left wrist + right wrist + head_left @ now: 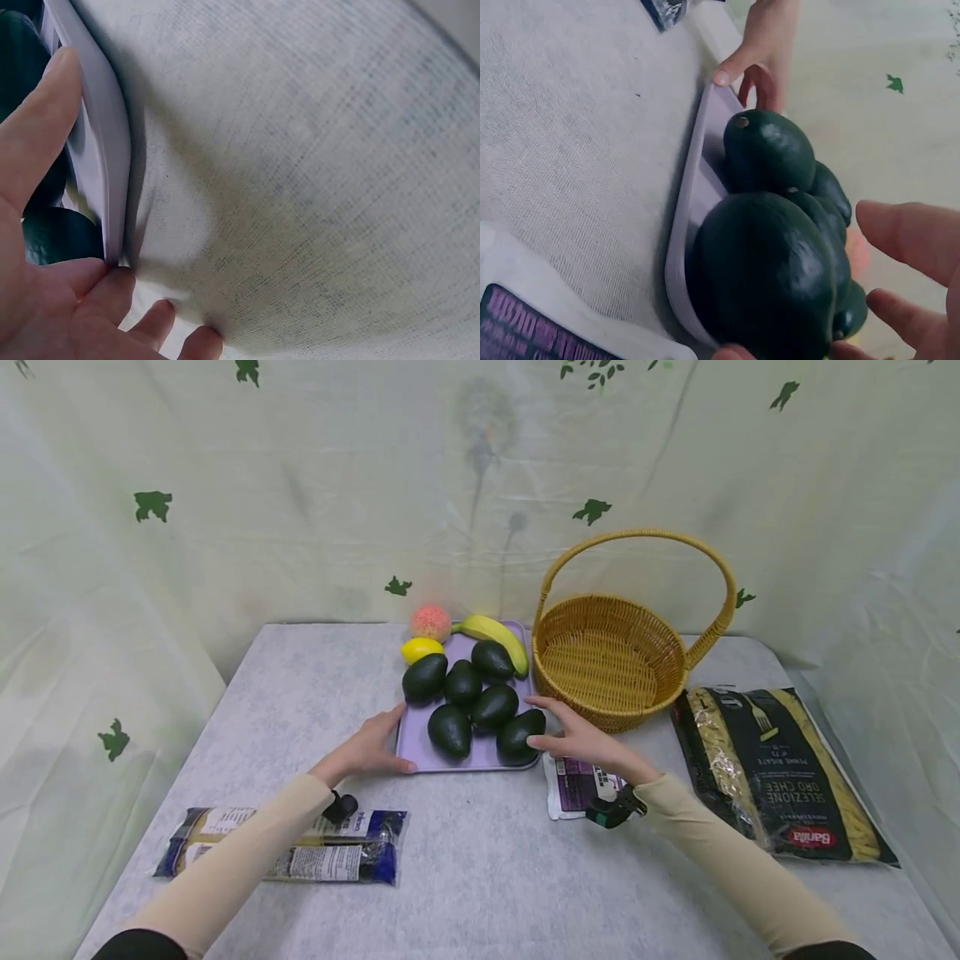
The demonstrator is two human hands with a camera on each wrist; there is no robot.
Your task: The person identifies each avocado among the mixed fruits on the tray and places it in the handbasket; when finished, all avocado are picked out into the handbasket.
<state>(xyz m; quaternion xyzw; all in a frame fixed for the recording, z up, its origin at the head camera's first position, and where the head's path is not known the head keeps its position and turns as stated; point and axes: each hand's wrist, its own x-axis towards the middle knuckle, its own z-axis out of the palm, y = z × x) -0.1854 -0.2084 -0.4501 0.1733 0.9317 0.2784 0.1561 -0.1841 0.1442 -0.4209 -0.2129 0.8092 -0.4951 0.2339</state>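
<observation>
A lilac tray (480, 760) holds several dark green avocados (450, 732) and a banana (495, 633). My left hand (369, 745) is at the tray's near left corner; its thumb lies over the rim and its fingers bend along the outer side, as the left wrist view shows. On the right side, my right hand (581, 739) spreads its fingers around the nearest avocado (765, 262), thumb close to it in the head view. In the right wrist view, its upper fingers (911, 232) stand apart from the fruit.
A yellow lemon (422, 650) and a pinkish round fruit (431, 623) sit at the tray's far left. A wicker basket (611, 660) stands right of it. Penne bag (780, 777), purple-and-white packet (568, 787) and blue-ended pasta packs (330, 860) lie on the table.
</observation>
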